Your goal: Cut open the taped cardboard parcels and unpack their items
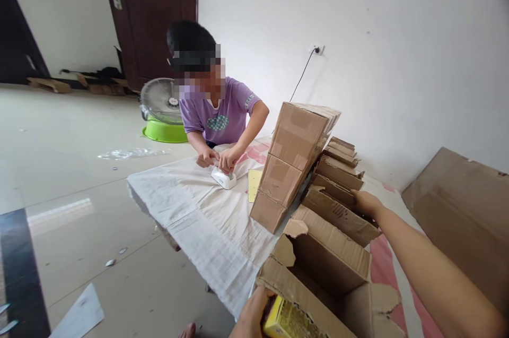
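At the bottom edge, my left hand (pixel 252 314) is closed around a yellow printed box (pixel 292 322), partly cut off by the frame. That box lies against the near side of an open cardboard box (pixel 338 240), whose flaps are torn and whose visible inside is bare. My right hand (pixel 366 204) reaches to the row of open cardboard boxes behind it. Its fingers curl over the edge of one cardboard box (pixel 342 213), with the fingertips partly hidden.
Closed cartons (pixel 284 163) stand stacked beside the row on a cloth-covered table (pixel 199 210). Across it, a person (pixel 218 115) handles a white device (pixel 224 178) near a yellow sheet (pixel 254 185). A large cardboard piece (pixel 457 210) leans at right; a fan (pixel 161 99) stands behind.
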